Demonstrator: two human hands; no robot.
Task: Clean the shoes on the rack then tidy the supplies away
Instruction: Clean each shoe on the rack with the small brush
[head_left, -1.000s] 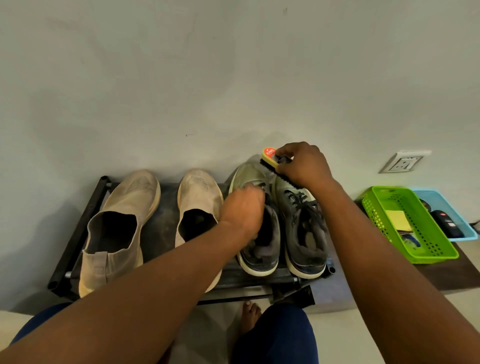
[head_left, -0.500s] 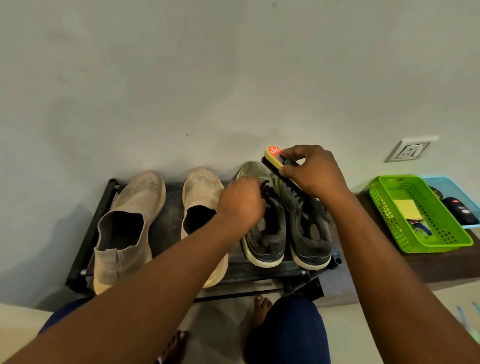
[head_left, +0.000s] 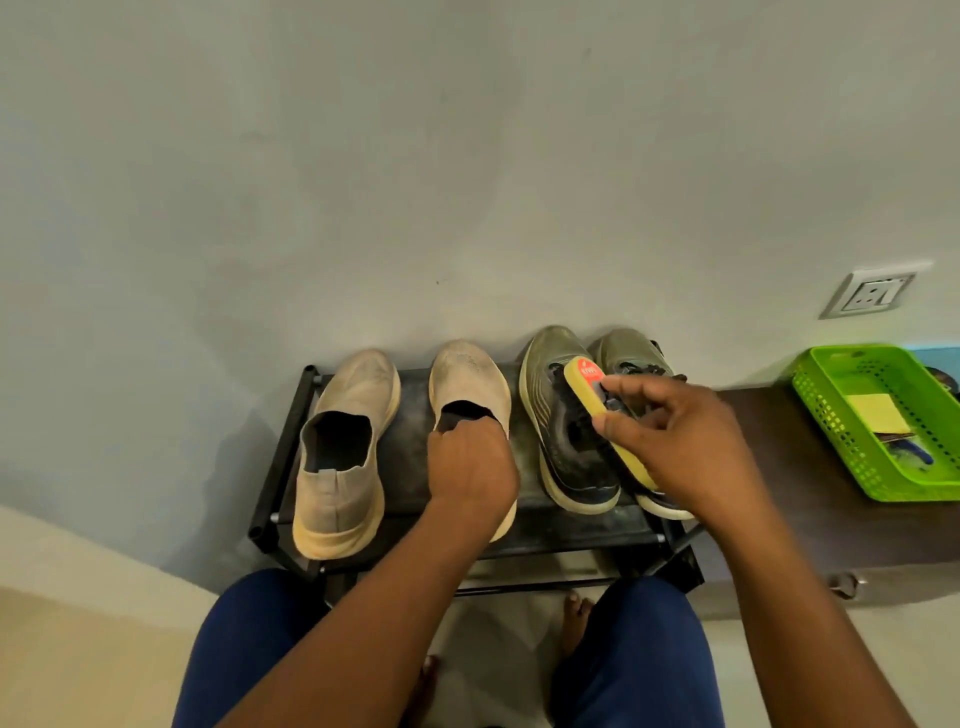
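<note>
Four shoes sit in a row on the black rack (head_left: 280, 457) against the wall. The left hand (head_left: 470, 467) grips the collar of the second beige shoe (head_left: 470, 384), fingers curled into its opening; the other beige shoe (head_left: 343, 447) stands just left of it, untouched. The right hand (head_left: 680, 441) holds a yellow brush (head_left: 587, 387) (red label at its far end) bristles-down on the left grey sneaker (head_left: 561, 426), fingers pinching its sides. The right sneaker (head_left: 626, 351) is mostly hidden behind that hand. A green basket (head_left: 826, 410) sits on the brown surface (head_left: 769, 467) to the right, holding a yellow pad (head_left: 878, 418).
</note>
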